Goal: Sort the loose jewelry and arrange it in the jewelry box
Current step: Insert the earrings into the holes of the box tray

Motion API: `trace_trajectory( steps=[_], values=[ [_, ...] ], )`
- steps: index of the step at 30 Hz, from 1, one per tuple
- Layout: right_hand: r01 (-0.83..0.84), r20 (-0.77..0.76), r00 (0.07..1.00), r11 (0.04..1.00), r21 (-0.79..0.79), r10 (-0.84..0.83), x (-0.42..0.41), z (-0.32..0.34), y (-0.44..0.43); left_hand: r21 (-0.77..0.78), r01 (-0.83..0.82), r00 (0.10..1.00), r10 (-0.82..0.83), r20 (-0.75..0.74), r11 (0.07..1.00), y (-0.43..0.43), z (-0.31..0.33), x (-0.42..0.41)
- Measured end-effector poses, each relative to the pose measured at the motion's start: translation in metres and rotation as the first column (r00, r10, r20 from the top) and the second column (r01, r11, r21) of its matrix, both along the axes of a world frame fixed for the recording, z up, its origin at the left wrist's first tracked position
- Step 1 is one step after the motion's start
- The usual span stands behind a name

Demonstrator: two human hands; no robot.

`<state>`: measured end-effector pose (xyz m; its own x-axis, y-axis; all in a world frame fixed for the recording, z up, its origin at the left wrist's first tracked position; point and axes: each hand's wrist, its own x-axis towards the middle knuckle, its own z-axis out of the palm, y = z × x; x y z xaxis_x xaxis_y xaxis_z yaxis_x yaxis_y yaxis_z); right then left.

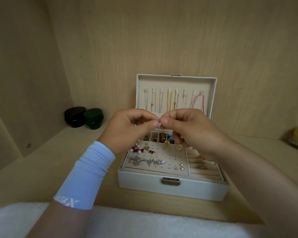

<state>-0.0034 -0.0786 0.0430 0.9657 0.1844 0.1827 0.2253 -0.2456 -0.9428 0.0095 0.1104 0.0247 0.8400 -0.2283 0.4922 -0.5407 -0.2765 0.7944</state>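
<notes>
Trinket (159,120), tiny & dark, pinched by L hand (127,129) & R hand (191,134) over open white jewelry box (144,184).

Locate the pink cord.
Head view: the pink cord hangs from the rightmost hooks inside the open lid, right of the silver chains, above the right hand pinching a small jewelry piece.

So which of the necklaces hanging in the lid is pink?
The cord on the far-right hook of the lid. The rest are thin metal chains, silver or gold.
</notes>
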Motion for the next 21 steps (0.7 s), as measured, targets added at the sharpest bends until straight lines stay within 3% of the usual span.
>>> trace_trajectory(
  steps=[7, 10, 14, 18, 21],
  values=[
    [-0.132, -0.061, 0.99, 0.99, -0.043, 0.129, -0.001, 0.0, -0.003, -0.035, 0.06, 0.998, -0.061, -0.026, 0.998, 0.002, 0.0, 0.0],
    [-0.099, -0.055, 0.994, 0.995, 0.008, 0.099, 0.0, -0.002, 0.001, -0.046, 0.038, 0.998, -0.039, -0.039, 0.998, 0.004, -0.001, 0.002],
    [-0.023, 0.08, 0.997, 1.0, -0.021, 0.024, 0.004, 0.001, 0.01, -0.122, -0.034, 0.994, 0.021, -0.105, 0.992, 0.007, -0.002, 0.003],
    [0.09, 0.348, 0.937, 0.959, -0.269, 0.01, 0.014, 0.006, 0.015, -0.17, -0.127, 0.974, 0.09, -0.207, 0.977, 0.008, -0.003, 0.005],
    [0.16, 0.457, 0.889, 0.931, -0.328, 0.008, 0.024, 0.004, 0.02, -0.198, -0.098, 0.965, 0.045, -0.257, 0.975, 0.012, -0.003, 0.006]
  ],
)
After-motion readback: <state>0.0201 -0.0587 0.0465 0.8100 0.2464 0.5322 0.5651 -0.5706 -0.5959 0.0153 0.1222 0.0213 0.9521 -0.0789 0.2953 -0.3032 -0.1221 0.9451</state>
